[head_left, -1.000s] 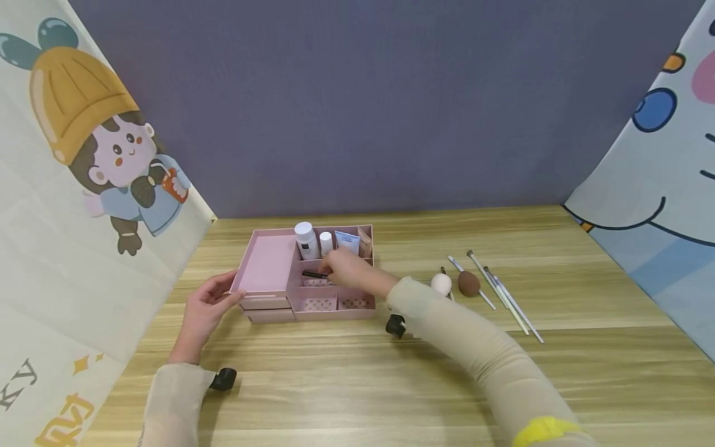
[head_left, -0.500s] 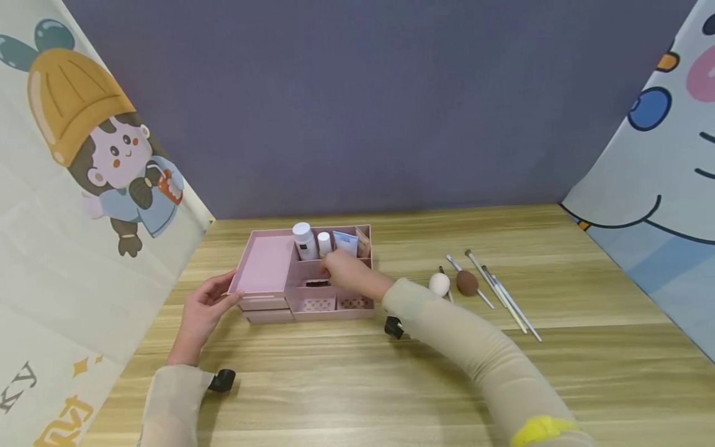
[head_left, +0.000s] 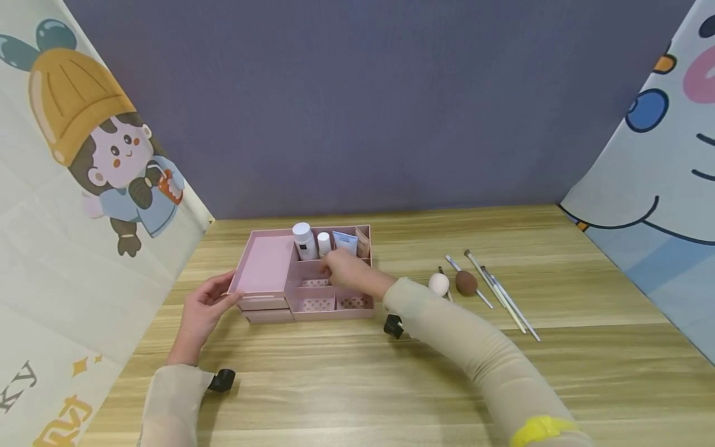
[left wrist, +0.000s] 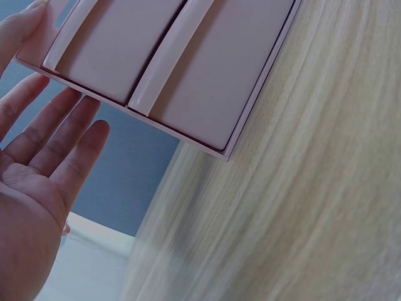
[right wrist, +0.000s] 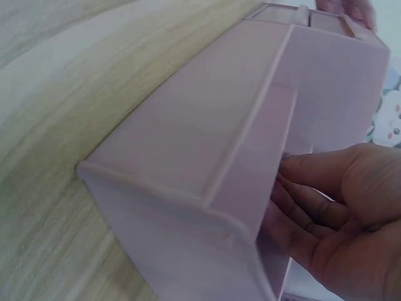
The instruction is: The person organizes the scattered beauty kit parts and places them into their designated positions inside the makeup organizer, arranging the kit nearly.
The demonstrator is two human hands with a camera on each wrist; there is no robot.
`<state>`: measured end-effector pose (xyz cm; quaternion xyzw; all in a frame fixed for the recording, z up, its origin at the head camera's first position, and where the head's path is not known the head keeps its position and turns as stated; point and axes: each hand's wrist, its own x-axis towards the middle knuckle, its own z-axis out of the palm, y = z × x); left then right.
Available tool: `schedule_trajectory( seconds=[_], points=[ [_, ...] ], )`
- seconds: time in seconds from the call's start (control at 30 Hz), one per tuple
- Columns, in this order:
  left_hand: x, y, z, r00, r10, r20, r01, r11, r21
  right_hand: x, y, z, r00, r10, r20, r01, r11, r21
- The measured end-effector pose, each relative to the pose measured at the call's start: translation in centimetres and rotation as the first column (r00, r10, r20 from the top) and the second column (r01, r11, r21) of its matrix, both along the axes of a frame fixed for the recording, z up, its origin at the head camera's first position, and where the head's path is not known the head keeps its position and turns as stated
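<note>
A pink desktop organizer (head_left: 262, 264) with two drawers (left wrist: 188, 69) at its front left stands on the table. My left hand (head_left: 202, 308) rests at its left front corner, thumb on the upper edge and nearly straight fingers against the side wall. My right hand (head_left: 349, 271) reaches into the middle compartment, its fingers loosely bent; the fingertips are partly hidden behind a divider (right wrist: 257, 157) in the right wrist view. Nothing shows between the fingers. Behind that hand stand a white bottle (head_left: 305, 243), a smaller white-capped bottle (head_left: 324, 241), a blue tube (head_left: 345, 241) and a beige item (head_left: 363, 244).
Several makeup brushes (head_left: 505, 299) lie on the wooden table (head_left: 346, 379) to the right. Among them sit a white makeup sponge (head_left: 439, 284) and a brown one (head_left: 466, 283). A grey-blue panel (head_left: 385, 112) rises behind the table.
A slim black item at my right fingertips dropped lower into the middle compartment and is now out of sight. Both hands stay nearly where they were.
</note>
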<state>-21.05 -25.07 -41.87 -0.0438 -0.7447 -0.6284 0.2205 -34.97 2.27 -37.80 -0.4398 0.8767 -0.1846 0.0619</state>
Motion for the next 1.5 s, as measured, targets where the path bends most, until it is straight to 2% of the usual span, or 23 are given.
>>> schedule_trajectory(
  seconds=[0.23, 0.47, 0.7, 0.8, 0.97, 1.1, 1.37, 1.5],
  points=[
    [0.1, 0.1, 0.1, 1.0, 0.013, 0.018, -0.013, 1.0, -0.002, -0.1, 0.8, 1.0, 0.994, -0.024, 0.105, 0.03, 0.998, -0.059],
    [0.1, 0.1, 0.1, 1.0, 0.008, 0.009, -0.008, 1.0, 0.001, -0.3, 2.5, 1.9, 0.998, 0.003, 0.07, 0.006, 0.991, -0.134],
    [0.1, 0.1, 0.1, 1.0, 0.001, 0.009, -0.001, 1.0, 0.013, -0.7, 4.8, 3.0, 0.996, 0.026, 0.08, -0.01, 0.979, -0.202],
    [0.2, 0.0, 0.1, 1.0, 0.002, 0.012, -0.002, 1.0, 0.006, -0.9, 5.7, 3.4, 0.997, 0.0, 0.081, 0.016, 0.98, -0.2],
    [0.3, -0.1, 0.2, 1.0, 0.016, 0.027, -0.015, 0.999, -0.038, -1.1, 7.4, 3.8, 0.985, -0.04, 0.169, 0.078, 0.971, -0.225],
    [0.4, -0.2, 0.2, 0.999, 0.025, 0.042, -0.023, 0.999, -0.039, -1.2, 8.7, 3.8, 0.97, -0.054, 0.236, 0.112, 0.965, -0.238],
    [0.4, -0.1, 0.2, 0.999, 0.012, 0.034, -0.011, 1.0, -0.018, -1.2, 11.4, 3.8, 0.967, -0.075, 0.243, 0.126, 0.971, -0.202],
    [0.4, -0.1, 0.2, 0.999, 0.017, 0.04, -0.016, 1.0, -0.021, -1.1, 12.4, 3.7, 0.972, -0.082, 0.219, 0.122, 0.976, -0.178]
  ],
)
